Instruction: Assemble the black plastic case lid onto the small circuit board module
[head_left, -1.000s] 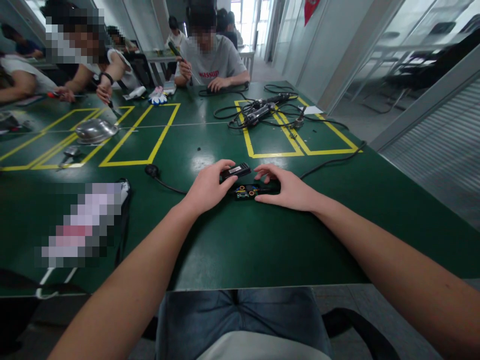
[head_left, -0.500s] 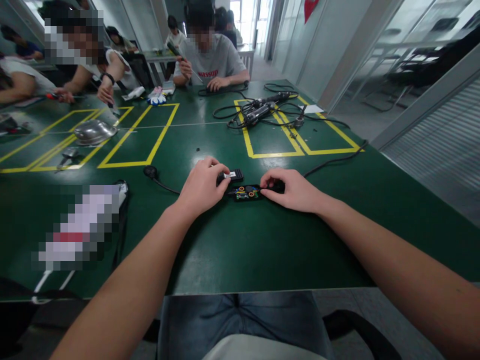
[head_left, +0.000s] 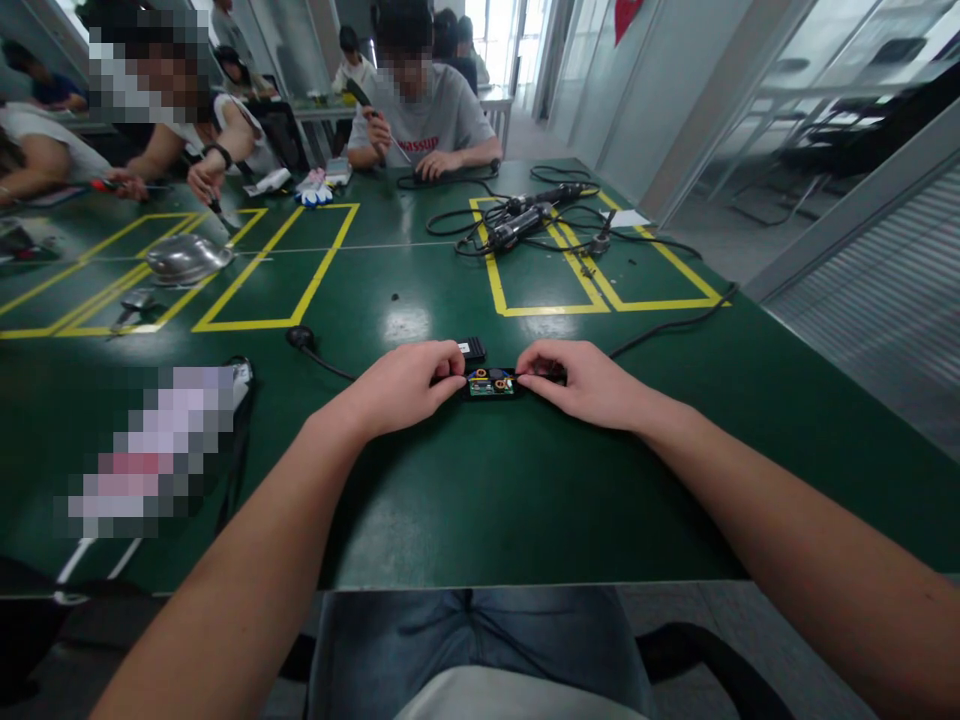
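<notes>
A small open black plastic case (head_left: 491,397) lies on the green table, showing a circuit board (head_left: 484,385) with copper coils and coloured wires inside. My left hand (head_left: 405,385) is closed in a pinch at the case's left end. At the opposite end, the thumb and fingers of my right hand (head_left: 577,380) pinch too, where the black cord (head_left: 667,328) leads off to the right. Just behind the case rests its ribbed black cover (head_left: 474,348) with a white label, partly hidden by my left fingers. A black plug (head_left: 301,338) on a cord lies to the left.
A blurred-out pouch (head_left: 157,440) with a strap lies at left. Beyond are yellow tape frames (head_left: 247,325), a metal bowl-like part (head_left: 187,260) and black power tools with cables (head_left: 517,228). Several people work across the table; one person (head_left: 427,120) holds a screwdriver.
My left hand has moved from the ribbed cover down to the left end of the open case, leaving the cover on the table. My right hand stays at the right end.
</notes>
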